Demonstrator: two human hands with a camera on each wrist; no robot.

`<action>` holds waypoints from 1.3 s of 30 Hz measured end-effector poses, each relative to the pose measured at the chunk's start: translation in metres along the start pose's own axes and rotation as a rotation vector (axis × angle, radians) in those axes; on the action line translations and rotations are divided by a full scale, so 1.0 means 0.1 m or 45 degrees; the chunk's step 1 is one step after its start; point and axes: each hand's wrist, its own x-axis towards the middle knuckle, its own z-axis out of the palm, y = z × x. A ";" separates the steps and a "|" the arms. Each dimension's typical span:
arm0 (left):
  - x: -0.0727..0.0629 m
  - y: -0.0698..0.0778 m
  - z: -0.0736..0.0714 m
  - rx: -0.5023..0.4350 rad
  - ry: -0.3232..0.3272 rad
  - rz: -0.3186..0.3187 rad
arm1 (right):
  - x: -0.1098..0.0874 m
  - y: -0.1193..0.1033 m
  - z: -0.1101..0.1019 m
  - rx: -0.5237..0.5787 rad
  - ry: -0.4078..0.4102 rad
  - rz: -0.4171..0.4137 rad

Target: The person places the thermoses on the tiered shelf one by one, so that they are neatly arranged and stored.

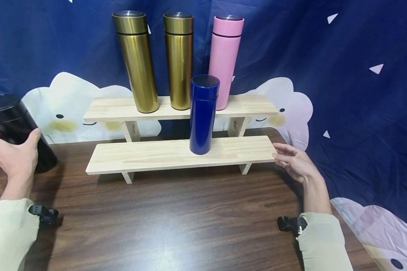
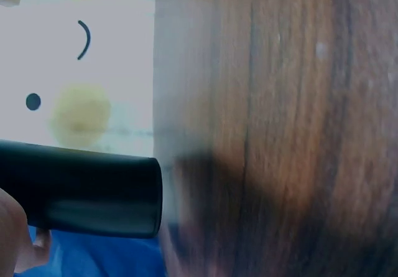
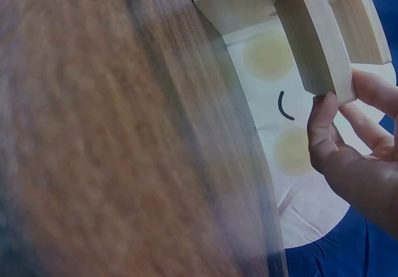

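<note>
At the left edge of the head view my left hand [image 1: 15, 156] grips a black thermos bottle [image 1: 11, 118], which leans slightly. The bottle's lower end [image 2: 106, 193] shows in the left wrist view, close to the tabletop. My right hand [image 1: 296, 163] pinches the right end of the lower board of a two-tier wooden shelf [image 1: 149, 152], thumb and fingers on its edges. On that lower board stands a blue thermos bottle [image 1: 202, 116]. The upper board [image 1: 105, 107] carries two gold thermos bottles [image 1: 137, 71] and a pink thermos bottle [image 1: 225, 60].
The shelf stands at the back of a brown wood-grain table [image 1: 162, 218]. Behind it hangs a dark blue cloth [image 1: 342, 94] with white cloud faces. Each wrist wears a small black camera, such as the right wrist camera [image 1: 291, 224].
</note>
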 end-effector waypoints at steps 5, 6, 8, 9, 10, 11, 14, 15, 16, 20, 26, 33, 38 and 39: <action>0.04 0.00 0.03 -0.050 -0.003 0.075 | 0.00 -0.01 0.00 0.013 -0.002 0.003; 0.04 0.02 0.03 -0.059 -0.004 0.103 | 0.00 -0.01 0.00 0.013 0.000 0.004; 0.03 0.06 0.04 -0.081 0.002 0.166 | 0.00 -0.01 0.01 0.017 0.005 0.007; 0.02 0.08 0.04 -0.094 0.004 0.203 | -0.01 -0.02 0.01 0.019 0.006 0.009; 0.01 0.11 0.04 -0.108 0.004 0.227 | -0.01 -0.02 0.01 0.018 0.009 0.011; 0.01 0.13 0.04 -0.122 0.002 0.252 | -0.01 -0.02 0.01 0.019 0.010 0.012; -0.02 0.20 0.05 -0.156 0.005 0.315 | -0.01 -0.01 0.00 0.013 0.014 0.015; -0.03 0.22 0.05 -0.162 0.009 0.340 | -0.01 -0.02 0.00 0.008 0.018 0.015; -0.04 0.25 0.05 -0.170 0.014 0.366 | -0.01 -0.02 0.00 0.003 0.022 0.016; -0.08 0.33 0.06 -0.170 0.023 0.508 | -0.01 -0.02 -0.01 -0.004 0.024 0.018; -0.15 0.46 0.07 -0.180 0.012 0.651 | -0.03 -0.03 0.00 0.015 0.021 0.021; -0.27 0.63 0.07 -0.210 -0.005 0.679 | -0.03 -0.04 0.00 0.002 0.023 0.026; -0.35 0.73 0.09 -0.179 0.009 0.657 | -0.01 -0.01 0.00 -0.029 0.023 0.009; -0.36 0.74 0.09 -0.173 0.011 0.657 | 0.00 0.00 0.00 -0.041 0.023 0.004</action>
